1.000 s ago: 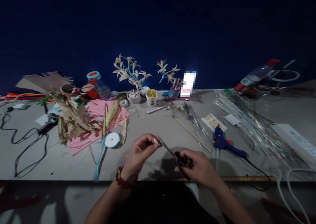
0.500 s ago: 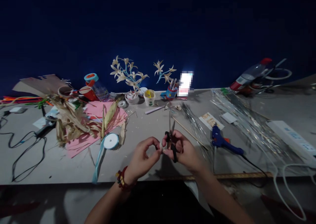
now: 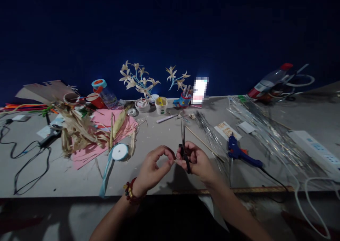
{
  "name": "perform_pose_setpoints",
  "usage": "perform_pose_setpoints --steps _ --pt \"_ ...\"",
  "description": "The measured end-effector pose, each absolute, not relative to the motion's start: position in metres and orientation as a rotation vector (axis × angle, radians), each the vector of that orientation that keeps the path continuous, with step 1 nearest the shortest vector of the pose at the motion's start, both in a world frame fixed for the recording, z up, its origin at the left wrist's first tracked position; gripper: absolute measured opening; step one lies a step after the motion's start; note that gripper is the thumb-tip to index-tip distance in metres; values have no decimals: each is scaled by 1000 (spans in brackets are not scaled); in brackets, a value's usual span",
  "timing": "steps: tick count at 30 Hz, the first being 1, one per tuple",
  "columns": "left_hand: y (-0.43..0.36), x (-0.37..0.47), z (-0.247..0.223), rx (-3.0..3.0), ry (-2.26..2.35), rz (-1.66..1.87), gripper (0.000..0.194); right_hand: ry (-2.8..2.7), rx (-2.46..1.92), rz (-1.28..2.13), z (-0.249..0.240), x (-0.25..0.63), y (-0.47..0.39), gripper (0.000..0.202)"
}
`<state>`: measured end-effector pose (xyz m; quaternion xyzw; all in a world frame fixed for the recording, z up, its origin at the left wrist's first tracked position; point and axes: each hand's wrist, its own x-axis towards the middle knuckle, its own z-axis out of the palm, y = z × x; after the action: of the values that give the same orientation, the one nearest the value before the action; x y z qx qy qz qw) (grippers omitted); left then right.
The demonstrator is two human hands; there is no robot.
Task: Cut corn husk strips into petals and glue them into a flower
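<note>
Fingers of the left hand (image 3: pixel 155 169) and right hand (image 3: pixel 199 163) pinch a tiny pale piece (image 3: pixel 175 160); the right ones also hold scissors (image 3: pixel 183 144), a glue gun (image 3: pixel 241 155) to their right.

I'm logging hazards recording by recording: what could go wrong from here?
The right hand holds the scissors while its fingertips also meet a small pale piece; a slip might nick a finger. That piece, pinched by the left hand, could drop. The cord of the glue gun loops past the front edge of the table and might get snagged.
</note>
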<state>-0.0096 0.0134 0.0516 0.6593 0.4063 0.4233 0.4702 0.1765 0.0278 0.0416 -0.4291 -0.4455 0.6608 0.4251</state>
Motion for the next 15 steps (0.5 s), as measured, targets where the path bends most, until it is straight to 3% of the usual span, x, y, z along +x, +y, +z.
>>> perform_pose_setpoints --steps 6,11,15 --pt "15 -10 53 1576 922 1032 8 -1140 -1100 1647 48 179 28 41" --pt "10 0 37 1191 926 1341 9 -988 -1046 1588 48 173 23 41" --pt "3 16 29 967 850 1354 12 -824 -1030 1585 45 164 18 45"
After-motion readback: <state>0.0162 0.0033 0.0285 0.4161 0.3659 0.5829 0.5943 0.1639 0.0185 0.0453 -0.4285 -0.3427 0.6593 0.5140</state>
